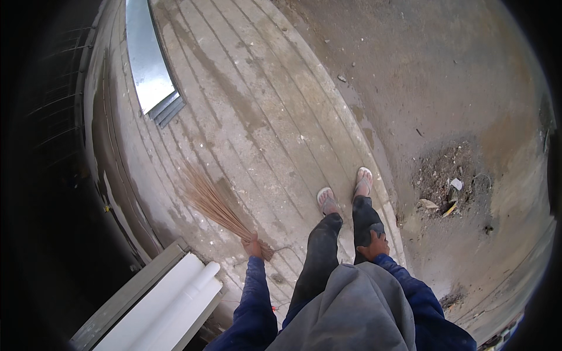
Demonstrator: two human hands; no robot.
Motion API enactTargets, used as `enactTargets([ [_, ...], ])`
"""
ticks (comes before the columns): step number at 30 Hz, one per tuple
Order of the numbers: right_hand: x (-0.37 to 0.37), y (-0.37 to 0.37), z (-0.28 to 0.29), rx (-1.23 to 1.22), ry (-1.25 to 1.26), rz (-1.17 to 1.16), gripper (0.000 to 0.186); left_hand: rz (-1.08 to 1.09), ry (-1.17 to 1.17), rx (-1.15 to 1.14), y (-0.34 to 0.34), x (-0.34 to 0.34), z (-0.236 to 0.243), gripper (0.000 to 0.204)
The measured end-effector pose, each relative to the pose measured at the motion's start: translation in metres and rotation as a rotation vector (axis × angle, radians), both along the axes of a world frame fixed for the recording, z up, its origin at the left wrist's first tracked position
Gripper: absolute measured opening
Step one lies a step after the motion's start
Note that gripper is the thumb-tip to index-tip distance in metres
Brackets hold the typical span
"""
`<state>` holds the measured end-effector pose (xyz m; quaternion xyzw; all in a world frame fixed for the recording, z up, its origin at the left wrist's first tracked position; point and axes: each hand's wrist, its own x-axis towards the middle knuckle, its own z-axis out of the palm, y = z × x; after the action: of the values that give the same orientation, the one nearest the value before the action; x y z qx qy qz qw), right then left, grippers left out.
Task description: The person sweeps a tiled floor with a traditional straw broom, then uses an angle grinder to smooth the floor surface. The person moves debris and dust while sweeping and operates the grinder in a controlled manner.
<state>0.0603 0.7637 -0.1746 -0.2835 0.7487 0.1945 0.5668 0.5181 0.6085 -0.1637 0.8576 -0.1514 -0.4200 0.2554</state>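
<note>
My left hand [254,245] is closed around the bundled end of a stick broom [216,207], whose bristles fan up and left just over the grooved concrete. My right hand [374,244] rests with curled fingers on my dark right trouser leg [367,213], gripping it near the knee. My feet, in light flip-flops [326,199], stand on the concrete near its edge. A grey garment [351,310] hangs below me between my blue sleeves.
A shiny metal sheet [146,52] lies at upper left. At lower left are white sheets or rolls [170,298] on a frame. The grooved slab [263,105] drops at a curved edge to muddy ground [480,70] with a debris pile [439,178]. The far left is dark.
</note>
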Motion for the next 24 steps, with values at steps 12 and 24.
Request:
enactTargets([
  [12, -0.02, -0.032, 0.006, 0.036, -0.052, 0.008, 0.104, -1.307, 0.373, 0.221, -0.182, -0.269, -0.138, 0.075],
  [24, -0.022, -0.098, 0.006, 0.089, -0.06, -0.006, 0.115, 0.211, 0.026, 0.049, -0.066, 0.048, 0.006, 0.039],
])
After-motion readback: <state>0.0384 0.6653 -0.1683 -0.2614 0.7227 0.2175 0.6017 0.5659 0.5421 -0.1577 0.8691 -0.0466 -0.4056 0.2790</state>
